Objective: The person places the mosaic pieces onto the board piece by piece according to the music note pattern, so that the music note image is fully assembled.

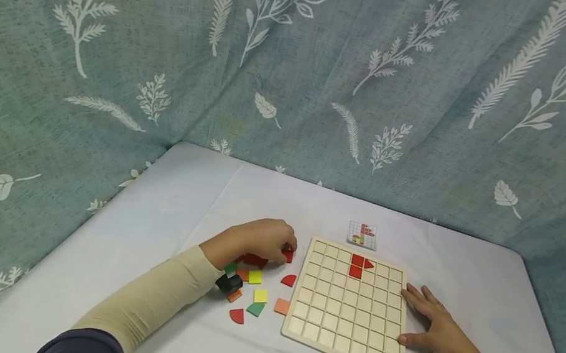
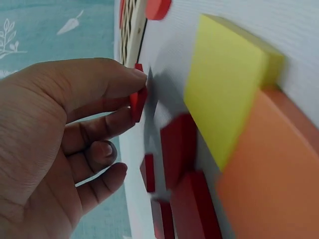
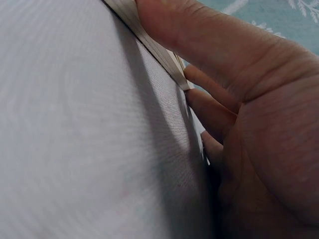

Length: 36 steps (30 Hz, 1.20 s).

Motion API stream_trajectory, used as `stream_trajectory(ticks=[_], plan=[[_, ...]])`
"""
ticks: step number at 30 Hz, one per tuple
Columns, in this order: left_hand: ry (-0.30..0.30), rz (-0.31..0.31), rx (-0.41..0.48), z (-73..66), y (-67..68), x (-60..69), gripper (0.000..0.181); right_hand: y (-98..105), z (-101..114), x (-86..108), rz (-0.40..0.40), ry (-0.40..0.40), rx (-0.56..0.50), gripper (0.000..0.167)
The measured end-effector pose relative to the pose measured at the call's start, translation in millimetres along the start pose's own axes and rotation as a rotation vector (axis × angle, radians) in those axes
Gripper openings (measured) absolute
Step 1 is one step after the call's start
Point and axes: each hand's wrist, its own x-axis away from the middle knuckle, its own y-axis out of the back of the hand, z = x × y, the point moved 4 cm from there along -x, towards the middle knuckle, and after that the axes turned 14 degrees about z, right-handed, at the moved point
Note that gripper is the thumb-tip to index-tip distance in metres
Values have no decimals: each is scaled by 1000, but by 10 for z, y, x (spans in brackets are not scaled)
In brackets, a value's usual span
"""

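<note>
My left hand (image 1: 263,237) pinches a small red tile (image 2: 139,102) between thumb and index finger, just off the table left of the wooden grid board (image 1: 317,338); its other fingers are loosely bent. The tile's full outline is not clear. On the board, near the top middle, lie two red squares (image 1: 355,272) and a red triangle (image 1: 369,265). My right hand (image 1: 439,333) rests at the board's right edge, thumb and fingertips touching the rim (image 3: 149,42), fingers spread and fairly straight.
Left of the board are scattered loose tiles: yellow squares (image 1: 260,295), orange squares (image 1: 281,306), a green piece (image 1: 256,309), red quarter-rounds (image 1: 237,315) and more red tiles (image 2: 179,149) under the left hand. Behind the board lies a pattern card (image 1: 362,235). A leaf-print cloth (image 1: 302,66) hangs behind.
</note>
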Motion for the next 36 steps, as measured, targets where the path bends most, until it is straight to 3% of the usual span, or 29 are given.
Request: stream_trajectory(ticks=[13,28,31,36], plan=[[-157,-86,-19,-354,156,-251,31,-12,-13,4,2,-4,-14,106],[-326,-83,-142,-883,262,-662,25,-17,10,17,2,-3,-19,106],[-347,-84,-159,-962,258,-732,21,-11,19,19,2,0,-17,105],[-335,-82,-157,-1047,222,-854,30,-7,24,13,4,1,-14,105]])
